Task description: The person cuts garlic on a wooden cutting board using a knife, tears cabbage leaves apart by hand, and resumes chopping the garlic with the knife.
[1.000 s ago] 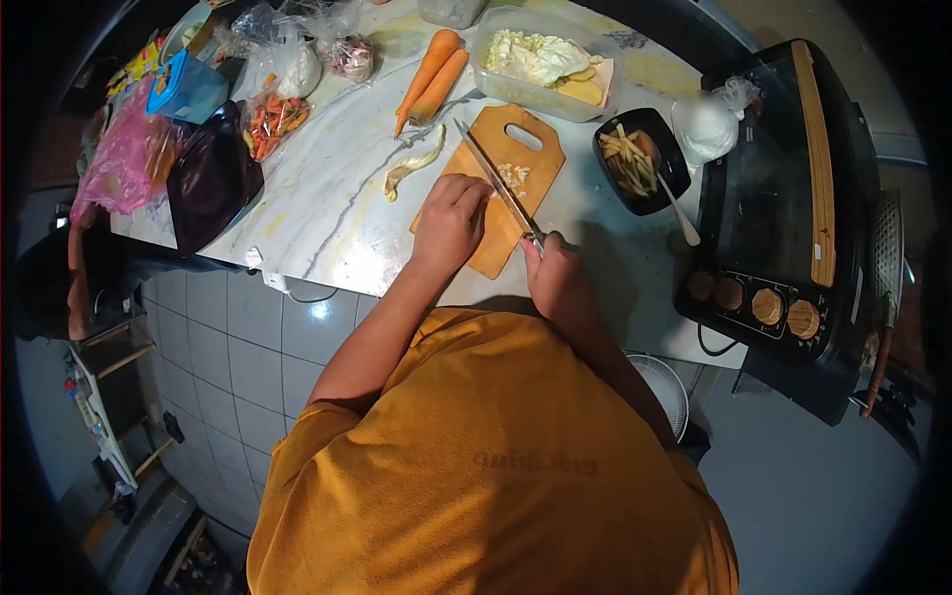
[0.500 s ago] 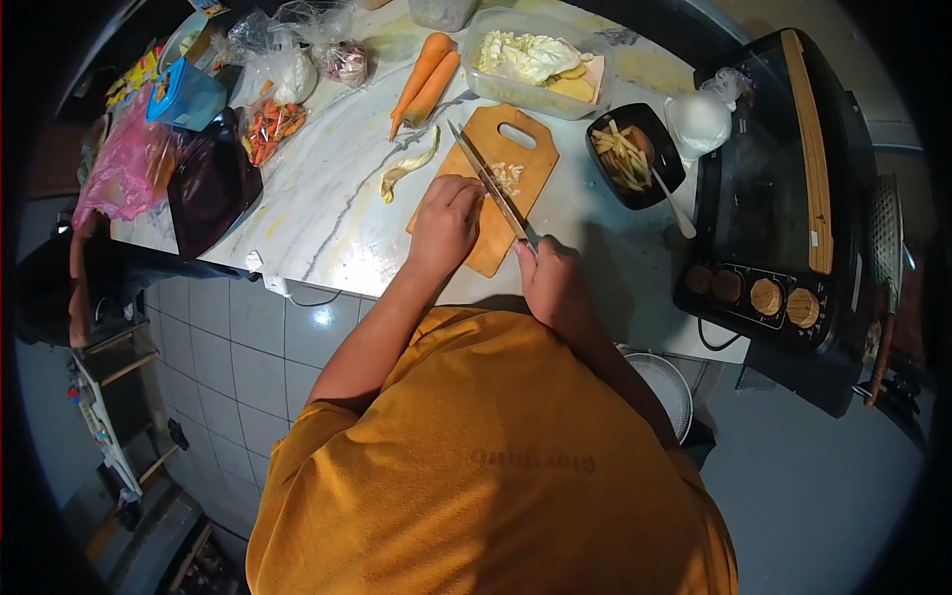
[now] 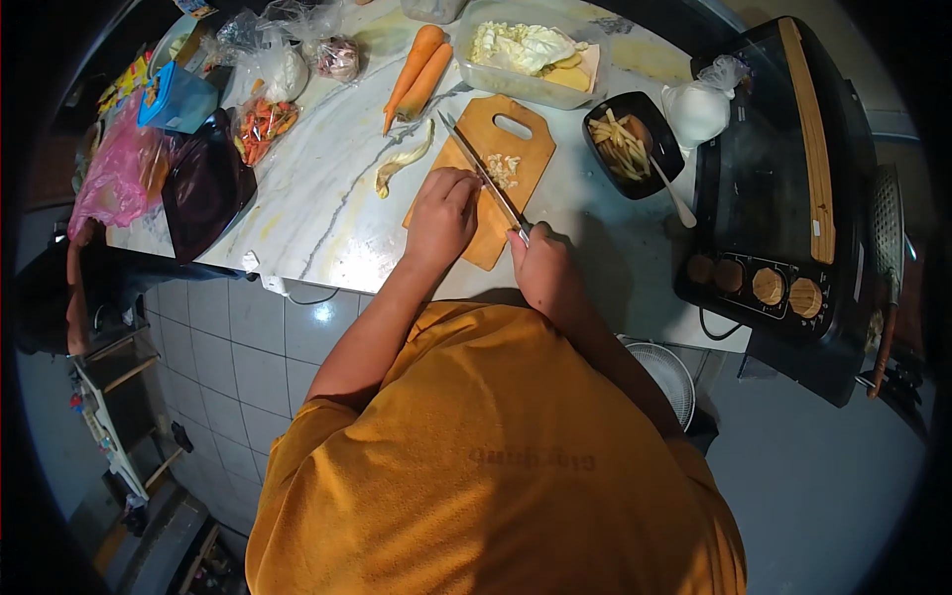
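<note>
My right hand (image 3: 547, 266) is closed around the handle of a long kitchen knife (image 3: 493, 188), whose blade slants up and left across a wooden cutting board (image 3: 536, 159). Against the blade's left side, my left hand (image 3: 442, 213) rests on the board with its fingers curled together. Whatever it pinches at the fingertips is mostly hidden. Small pale chopped pieces (image 3: 504, 171), possibly garlic, lie just right of the blade. A limp pale yellowish vegetable strip (image 3: 401, 164) is left of the board.
Carrots (image 3: 420, 77) and a plastic container (image 3: 535, 91) with cabbage stand behind the board. To the right are a black bowl (image 3: 674, 174) of cut strips with a spoon (image 3: 676, 197), a white bag (image 3: 696, 111) and a toaster oven (image 3: 759, 178). Bagged chillies (image 3: 266, 127) lie left.
The whole view has shifted slightly. My right hand and the knife have moved a little up and left, while my left hand stays curled beside the blade.
</note>
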Demonstrator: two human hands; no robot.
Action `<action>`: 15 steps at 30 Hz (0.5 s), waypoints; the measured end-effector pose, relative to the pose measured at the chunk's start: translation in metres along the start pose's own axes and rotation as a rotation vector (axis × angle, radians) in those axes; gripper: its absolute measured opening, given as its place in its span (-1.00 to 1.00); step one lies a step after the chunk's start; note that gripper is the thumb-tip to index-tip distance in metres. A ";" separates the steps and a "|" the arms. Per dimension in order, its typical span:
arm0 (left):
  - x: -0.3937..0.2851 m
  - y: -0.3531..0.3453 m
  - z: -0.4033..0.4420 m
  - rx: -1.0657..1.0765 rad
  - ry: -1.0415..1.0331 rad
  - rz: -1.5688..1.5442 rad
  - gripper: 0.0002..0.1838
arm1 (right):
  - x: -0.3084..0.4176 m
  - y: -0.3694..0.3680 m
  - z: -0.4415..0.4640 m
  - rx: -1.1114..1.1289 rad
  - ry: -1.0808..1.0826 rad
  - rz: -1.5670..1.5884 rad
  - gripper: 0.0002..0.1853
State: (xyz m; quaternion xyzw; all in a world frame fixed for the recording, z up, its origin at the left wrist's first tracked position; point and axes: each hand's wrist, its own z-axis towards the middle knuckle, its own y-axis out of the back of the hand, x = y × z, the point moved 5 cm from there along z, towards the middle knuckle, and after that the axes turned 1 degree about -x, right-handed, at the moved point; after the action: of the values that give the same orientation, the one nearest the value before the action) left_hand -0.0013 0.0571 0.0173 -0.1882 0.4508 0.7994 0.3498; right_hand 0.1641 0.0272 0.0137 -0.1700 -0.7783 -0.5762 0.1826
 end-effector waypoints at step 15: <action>0.003 0.003 0.003 -0.028 0.078 -0.020 -0.78 | -0.007 0.010 -0.006 -0.129 0.068 0.066 -0.58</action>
State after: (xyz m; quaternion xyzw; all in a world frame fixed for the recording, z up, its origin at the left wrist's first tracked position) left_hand -0.0055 0.0594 0.0190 -0.2285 0.4508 0.7943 0.3371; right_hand 0.1757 0.0244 0.0205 -0.1875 -0.7268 -0.6243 0.2165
